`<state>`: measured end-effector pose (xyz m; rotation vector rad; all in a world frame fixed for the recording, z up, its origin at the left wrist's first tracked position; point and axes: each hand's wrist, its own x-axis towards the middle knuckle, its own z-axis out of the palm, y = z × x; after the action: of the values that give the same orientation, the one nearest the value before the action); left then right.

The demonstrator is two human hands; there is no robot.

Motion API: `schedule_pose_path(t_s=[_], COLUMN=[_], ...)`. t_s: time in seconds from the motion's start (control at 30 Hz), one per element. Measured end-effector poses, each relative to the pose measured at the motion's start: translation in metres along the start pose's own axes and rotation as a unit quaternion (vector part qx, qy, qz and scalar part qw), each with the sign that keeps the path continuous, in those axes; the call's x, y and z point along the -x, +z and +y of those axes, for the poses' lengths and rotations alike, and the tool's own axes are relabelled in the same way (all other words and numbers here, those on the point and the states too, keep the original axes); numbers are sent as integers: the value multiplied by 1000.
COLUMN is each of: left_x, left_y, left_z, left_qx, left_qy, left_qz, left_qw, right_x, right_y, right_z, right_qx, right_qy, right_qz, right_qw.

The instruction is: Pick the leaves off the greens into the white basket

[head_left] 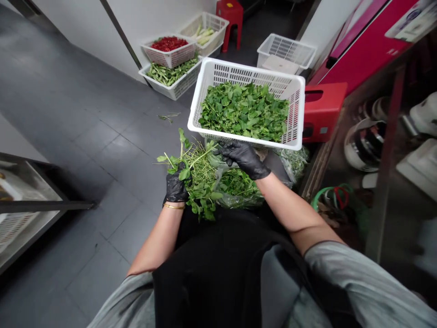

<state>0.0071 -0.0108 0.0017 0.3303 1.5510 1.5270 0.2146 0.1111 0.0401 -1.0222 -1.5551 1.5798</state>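
Note:
My left hand (176, 184), in a black glove, is closed around leafy green stems (184, 171), whose leaves stick out above and to the right of the fist. Close to the tip of one long stem is my right hand (244, 157), also gloved in black, with its fingers bent together; what they pinch is too small to make out. Just beyond my hands stands a white plastic basket (251, 143) holding picked green leaves (244, 109). Below and between the hands lie a heap of thin bare stems (203, 166) and a clear plastic bag (235, 200) with more greens.
Baskets of red chillies (169, 44), green beans (167, 75) and pale vegetable pieces (204, 35) stand by the wall. A red stool (322, 114) is beside the white basket. A metal shelf (385, 159) runs along the right. Loose stems (168, 117) lie on the grey floor.

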Motion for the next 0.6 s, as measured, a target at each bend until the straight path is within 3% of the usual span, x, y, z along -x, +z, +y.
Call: schedule_pose_path(t_s=[0.1,0.17,0.23,0.3,0.4,0.47,0.53,0.6], left_x=[7,9,9,9,11,13,15,17], left_y=[3,3,2,1,3,5,6,6], left_z=[7,8,6,2,-1,1,4,8], left_qx=[-30,-65,-94,-117,-115,-74,-29,0], left_qy=[38,69,99,128,150,143,126,101], left_qz=[43,54,54,43,24,13,6,3], left_qw=[998,994,989,984,982,987,992,995], right_x=[-15,-35,-47,-46,-30,-21,-21,-28], right_y=[-24,-53,-70,-63,-24,-2,3,-14], right_z=[-18,-35,-44,-42,-22,-10,-3,1], right_qx=[123,255,348,368,316,277,257,292], right_qy=[-86,-116,-119,-119,-93,-56,-34,-47], right_qz=[92,147,156,85,-120,-212,-221,-166], right_qw=[984,949,917,918,936,935,940,941])
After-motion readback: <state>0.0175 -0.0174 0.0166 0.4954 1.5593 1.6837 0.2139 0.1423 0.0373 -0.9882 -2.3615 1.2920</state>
